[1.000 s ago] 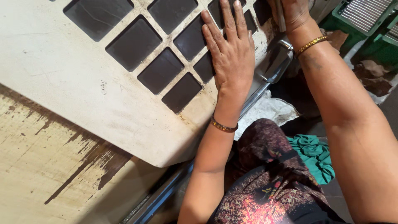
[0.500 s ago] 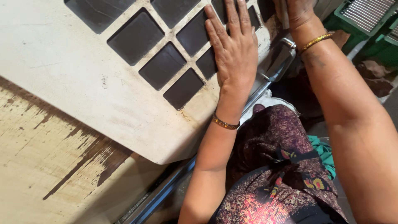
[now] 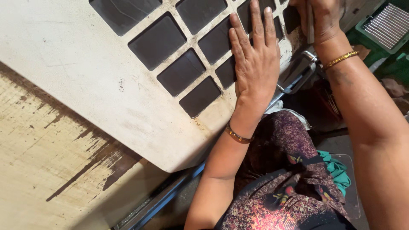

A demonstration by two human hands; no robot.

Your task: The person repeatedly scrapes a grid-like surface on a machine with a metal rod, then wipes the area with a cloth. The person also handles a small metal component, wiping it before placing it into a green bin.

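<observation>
Many dark square holes cover the big, dirty white panel (image 3: pixel 85 76), which lies on the worn bench (image 3: pixel 38 170). Its rounded corner hangs past the bench edge, with open room below. The left hand (image 3: pixel 255 64) lies flat on it, fingers (image 3: pixel 251 25) straight and close together. The right hand (image 3: pixel 321 17) is curled around a thin grey tool (image 3: pixel 310 25) at the panel's far edge.

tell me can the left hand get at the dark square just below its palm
Probably yes. The left hand lies flat on the pale panel, and the dark square sits uncovered beside its heel, with nothing lying between them.
</observation>
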